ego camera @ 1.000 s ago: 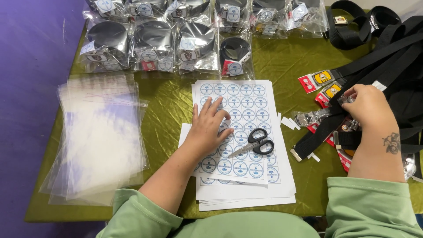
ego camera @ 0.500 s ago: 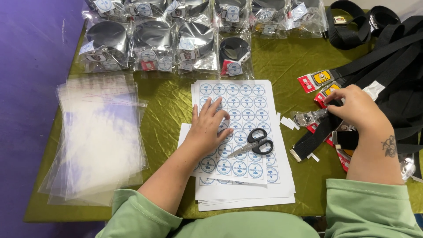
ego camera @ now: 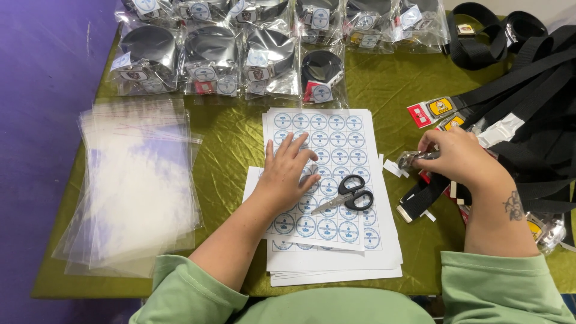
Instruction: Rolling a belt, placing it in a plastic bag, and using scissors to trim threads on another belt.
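A stack of clear plastic bags [ego camera: 135, 186] lies at the left edge of the table [ego camera: 231, 150], which is covered in olive-green cloth. Along the far edge runs a row of bagged black belts [ego camera: 240, 57], each coiled inside its clear wrapper. In the middle, near the front edge, sits a stack of sticker sheets [ego camera: 327, 180] printed with round blue-and-white labels. The left hand [ego camera: 288, 174] rests flat on the top sheet, fingers spread and relaxed, grasping nothing, fingertips on the stickers. Just to its right a pair of black-handled scissors [ego camera: 345, 195] lies on the same sheet, untouched. Further right, the right hand [ego camera: 462, 159] curls its fingers around a metal belt buckle [ego camera: 414, 159], holding it just above the cloth beside the sheets. A pile of loose black belts [ego camera: 522, 108] with red and yellow tags spreads over the right edge and far right corner.
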